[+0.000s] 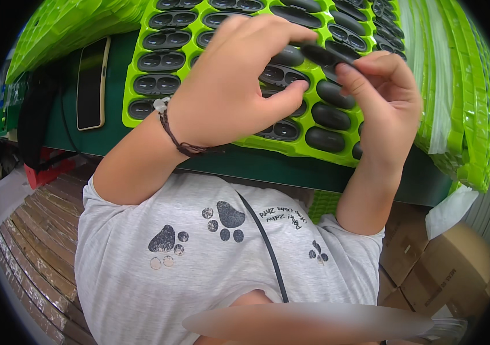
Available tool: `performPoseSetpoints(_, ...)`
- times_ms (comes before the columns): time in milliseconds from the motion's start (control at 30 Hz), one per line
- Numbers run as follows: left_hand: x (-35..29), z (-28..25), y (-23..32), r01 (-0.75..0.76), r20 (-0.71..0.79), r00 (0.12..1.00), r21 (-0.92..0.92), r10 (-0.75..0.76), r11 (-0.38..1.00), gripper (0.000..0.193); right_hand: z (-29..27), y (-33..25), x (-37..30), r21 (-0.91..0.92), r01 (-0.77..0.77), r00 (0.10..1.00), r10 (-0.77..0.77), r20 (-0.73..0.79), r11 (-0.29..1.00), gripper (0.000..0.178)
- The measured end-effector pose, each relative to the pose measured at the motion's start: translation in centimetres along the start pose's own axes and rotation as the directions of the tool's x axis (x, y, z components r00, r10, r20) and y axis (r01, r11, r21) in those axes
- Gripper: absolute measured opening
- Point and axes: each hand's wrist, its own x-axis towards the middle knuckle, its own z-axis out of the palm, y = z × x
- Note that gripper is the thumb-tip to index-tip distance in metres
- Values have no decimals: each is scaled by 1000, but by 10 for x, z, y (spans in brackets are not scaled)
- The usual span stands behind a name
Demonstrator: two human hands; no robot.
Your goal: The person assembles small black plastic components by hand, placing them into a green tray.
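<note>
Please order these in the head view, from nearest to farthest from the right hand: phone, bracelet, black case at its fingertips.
1. Black case: at the right hand's fingertips.
2. Bracelet: to its left.
3. Phone: farther left.

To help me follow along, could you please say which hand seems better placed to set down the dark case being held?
Probably the right hand: its thumb and fingers pinch the dark case, while the left hand has thumb and index finger spread apart.

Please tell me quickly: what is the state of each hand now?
Left hand: open, thumb and index finger spread apart.
Right hand: closed, pinching a dark oval case.
</note>
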Motion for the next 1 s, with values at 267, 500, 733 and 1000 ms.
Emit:
performPoseSetpoints(267,-3,6,-13,-149,17,985,590,173,793,38,-2,0,2,59,72,985,-61,-164,996,18)
performPoseSetpoints(500,1,2,-11,-149,-116,970,419,215,896,32,-4,1,2,61,105,986,-96,-136,993,20)
performPoseSetpoints(733,2,-4,-1,77,-161,971,-497,-179,864,30,-7,1,2,279,122,989,-139,43,952,22)
performPoseSetpoints(1000,0,-2,1,312,111,945,-582,-307,751,23,6,-4,-1,149,93,981,-117,156,984,29)
